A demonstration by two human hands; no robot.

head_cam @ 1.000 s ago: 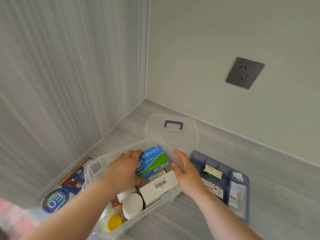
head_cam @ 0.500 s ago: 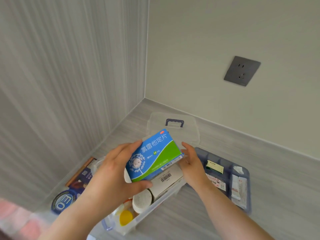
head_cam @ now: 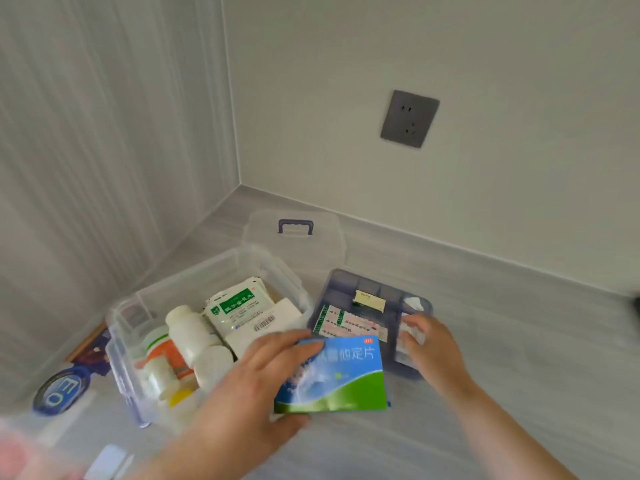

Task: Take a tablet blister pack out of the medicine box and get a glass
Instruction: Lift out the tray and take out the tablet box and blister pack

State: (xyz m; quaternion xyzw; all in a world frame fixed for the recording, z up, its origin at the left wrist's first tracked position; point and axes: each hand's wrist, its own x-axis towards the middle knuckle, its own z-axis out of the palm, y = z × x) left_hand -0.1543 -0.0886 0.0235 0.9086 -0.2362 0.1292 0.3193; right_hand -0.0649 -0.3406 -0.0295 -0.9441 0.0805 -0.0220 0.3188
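Observation:
My left hand (head_cam: 256, 386) grips a blue and green tablet carton (head_cam: 341, 375), held low over the counter just in front of the clear plastic medicine box (head_cam: 121, 327). The box stands open and holds white bottles (head_cam: 188, 332), a green-labelled sachet (head_cam: 237, 306) and a white barcoded carton (head_cam: 263, 327). My right hand (head_cam: 429, 344) rests with fingers spread on the right part of the blue divided tray (head_cam: 346, 282), touching a white packet there. No blister pack or glass is in view.
The box's clear lid with a blue handle (head_cam: 295, 226) lies behind the box near the corner. A round blue sticker (head_cam: 60, 389) and a dark booklet (head_cam: 91, 351) lie left of the box. A grey wall socket (head_cam: 409, 118) sits on the back wall.
My left hand lifted the blue and green carton out of the box and carried it right and down to the counter. My right hand left the box and moved onto the blue tray.

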